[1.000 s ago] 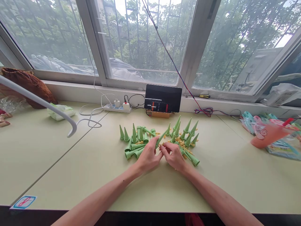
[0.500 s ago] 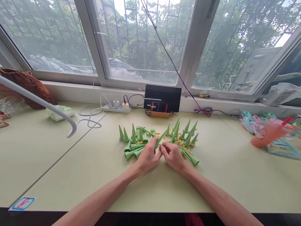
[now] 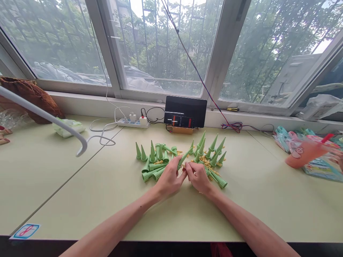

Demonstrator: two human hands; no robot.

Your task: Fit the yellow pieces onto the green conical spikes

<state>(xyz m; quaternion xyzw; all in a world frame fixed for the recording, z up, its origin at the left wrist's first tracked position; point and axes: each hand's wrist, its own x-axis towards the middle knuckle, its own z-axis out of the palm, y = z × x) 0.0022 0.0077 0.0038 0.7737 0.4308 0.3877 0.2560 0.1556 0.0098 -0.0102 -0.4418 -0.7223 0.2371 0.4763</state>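
My left hand (image 3: 171, 176) is closed around a green cone-shaped watering spike (image 3: 183, 157), its tip pointing up and to the right. Fingers of my right hand (image 3: 197, 176) pinch a small yellow piece (image 3: 183, 165) at the spike's lower end, mostly hidden by the fingertips. To the left lies a group of green spikes (image 3: 158, 167), some upright and some on their sides. More upright spikes (image 3: 213, 144) stand at the right, with loose yellow pieces (image 3: 206, 162) scattered among them and beside my right hand.
Behind the spikes, a phone (image 3: 183, 122) leans on a dark tablet (image 3: 198, 107). A power strip (image 3: 134, 123) with cables lies at the back left. On the right are a pink cup (image 3: 302, 153), bagged items and another person's hand (image 3: 339, 157). A white curved bar (image 3: 53, 119) crosses the left side.
My fingers have shifted slightly at the base of the spike, with my hands otherwise in the same place. Another person's hand has appeared at the right edge.
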